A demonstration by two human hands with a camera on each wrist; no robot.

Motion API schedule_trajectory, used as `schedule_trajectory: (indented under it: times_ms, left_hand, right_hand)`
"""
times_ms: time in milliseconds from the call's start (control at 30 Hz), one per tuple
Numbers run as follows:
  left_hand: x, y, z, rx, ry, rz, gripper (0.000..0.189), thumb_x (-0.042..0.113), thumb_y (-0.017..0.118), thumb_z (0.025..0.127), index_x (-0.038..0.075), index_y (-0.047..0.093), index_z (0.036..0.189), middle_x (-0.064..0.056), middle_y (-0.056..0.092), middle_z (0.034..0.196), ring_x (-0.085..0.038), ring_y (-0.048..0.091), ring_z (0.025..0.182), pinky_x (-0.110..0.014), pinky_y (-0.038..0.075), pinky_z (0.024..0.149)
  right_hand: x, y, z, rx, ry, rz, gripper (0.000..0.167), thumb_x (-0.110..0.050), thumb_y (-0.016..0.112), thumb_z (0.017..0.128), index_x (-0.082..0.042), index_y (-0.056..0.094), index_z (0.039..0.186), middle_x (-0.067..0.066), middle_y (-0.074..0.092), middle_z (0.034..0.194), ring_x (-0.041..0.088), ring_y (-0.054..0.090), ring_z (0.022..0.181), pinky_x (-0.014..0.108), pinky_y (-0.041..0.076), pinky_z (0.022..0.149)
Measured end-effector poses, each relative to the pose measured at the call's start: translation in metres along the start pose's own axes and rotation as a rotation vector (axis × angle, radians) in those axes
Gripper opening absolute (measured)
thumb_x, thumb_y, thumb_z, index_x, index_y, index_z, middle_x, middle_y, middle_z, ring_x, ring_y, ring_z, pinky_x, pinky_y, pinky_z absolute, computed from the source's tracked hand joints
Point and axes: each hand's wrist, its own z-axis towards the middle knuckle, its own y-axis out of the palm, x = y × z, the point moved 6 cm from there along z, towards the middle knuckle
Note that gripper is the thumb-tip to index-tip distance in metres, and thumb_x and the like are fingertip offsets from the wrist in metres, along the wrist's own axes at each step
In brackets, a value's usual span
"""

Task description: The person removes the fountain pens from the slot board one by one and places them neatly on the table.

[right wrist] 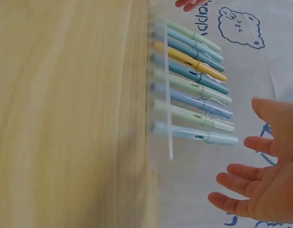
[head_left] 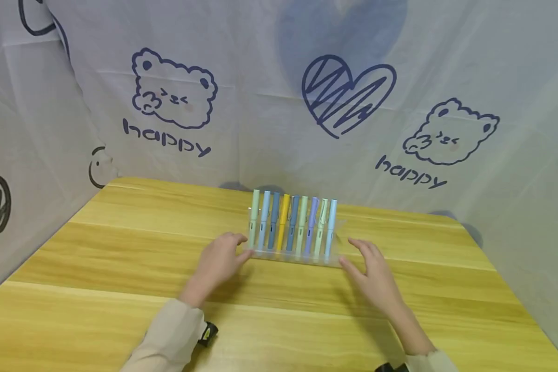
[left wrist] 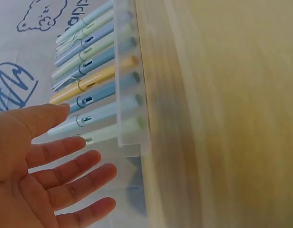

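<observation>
A clear plastic pen stand [head_left: 279, 255] on the table holds a row of several capped pens, leaning back side by side. Among them are a yellow pen [head_left: 284, 217], a purple pen [head_left: 311, 225], and blue and green ones. My left hand [head_left: 220, 258] is at the stand's left end, fingers spread, thumb near its front lip. At the right end, my right hand [head_left: 374, 276] has its fingers apart and thumb tip close to the corner. In the right wrist view, that hand [right wrist: 270, 175] shows nothing between its fingers. The left palm [left wrist: 37, 175] shows nothing held either.
The wooden table [head_left: 269, 320] spreads around the stand. Behind it hangs a pale cloth [head_left: 260, 103] printed with bears and hearts, and more cloth [head_left: 28, 155] hangs at the sides. A black wrist strap [head_left: 208, 334] shows at the left sleeve.
</observation>
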Motion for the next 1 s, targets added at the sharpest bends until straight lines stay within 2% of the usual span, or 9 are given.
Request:
schedule_trajectory:
  times_ms: [167, 267, 400, 600, 800, 1000]
  left_hand:
    - [-0.007, 0.003, 0.004, -0.022, -0.048, -0.086, 0.030, 0.019, 0.065, 0.082, -0.003, 0.063, 0.101, -0.017, 0.062, 0.100, -0.030, 0.059, 0.090, -0.040, 0.050, 0.075]
    - [-0.012, 0.005, 0.007, -0.061, -0.103, -0.160, 0.029, 0.016, 0.064, 0.083, -0.004, 0.061, 0.104, -0.018, 0.061, 0.101, -0.030, 0.058, 0.090, -0.040, 0.050, 0.077]
    - [-0.017, 0.008, 0.011, -0.088, -0.167, -0.237, 0.028, 0.014, 0.062, 0.085, -0.004, 0.059, 0.107, -0.019, 0.060, 0.102, -0.029, 0.058, 0.090, -0.039, 0.049, 0.077]
    - [-0.025, 0.011, 0.015, -0.099, -0.208, -0.315, 0.026, 0.010, 0.063, 0.083, -0.006, 0.060, 0.104, -0.019, 0.061, 0.096, -0.029, 0.058, 0.087, -0.038, 0.050, 0.074]
    - [-0.032, 0.017, 0.015, -0.177, -0.269, -0.440, 0.025, 0.007, 0.061, 0.084, -0.007, 0.059, 0.104, -0.020, 0.061, 0.093, -0.025, 0.061, 0.074, -0.033, 0.052, 0.064]
    - [-0.037, 0.020, 0.013, -0.232, -0.348, -0.537, 0.025, 0.007, 0.059, 0.085, -0.006, 0.058, 0.106, -0.020, 0.062, 0.092, -0.022, 0.061, 0.067, -0.031, 0.052, 0.058]
  right_hand:
    - [0.008, 0.001, 0.004, 0.043, 0.021, 0.126, 0.042, -0.022, 0.060, 0.087, 0.001, 0.050, 0.121, 0.021, 0.049, 0.118, 0.034, 0.048, 0.103, 0.048, 0.047, 0.076]
    - [0.010, 0.001, 0.007, 0.058, 0.021, 0.170, 0.039, -0.019, 0.060, 0.087, 0.002, 0.052, 0.118, 0.020, 0.052, 0.116, 0.034, 0.050, 0.100, 0.044, 0.049, 0.073]
    - [0.013, 0.002, 0.012, 0.080, 0.036, 0.227, 0.036, -0.014, 0.062, 0.085, 0.004, 0.054, 0.116, 0.019, 0.054, 0.114, 0.032, 0.053, 0.098, 0.041, 0.051, 0.073]
    - [0.017, 0.005, 0.016, 0.083, 0.075, 0.307, 0.033, -0.012, 0.062, 0.085, 0.003, 0.055, 0.114, 0.018, 0.056, 0.109, 0.030, 0.055, 0.095, 0.037, 0.050, 0.073]
    - [0.021, 0.010, 0.019, 0.072, 0.115, 0.362, 0.031, -0.008, 0.061, 0.085, 0.002, 0.055, 0.114, 0.019, 0.056, 0.108, 0.028, 0.055, 0.096, 0.026, 0.048, 0.073]
    - [0.024, 0.013, 0.025, 0.082, 0.130, 0.389, 0.029, -0.004, 0.060, 0.084, 0.004, 0.056, 0.112, 0.020, 0.057, 0.106, 0.027, 0.055, 0.093, 0.023, 0.048, 0.072]
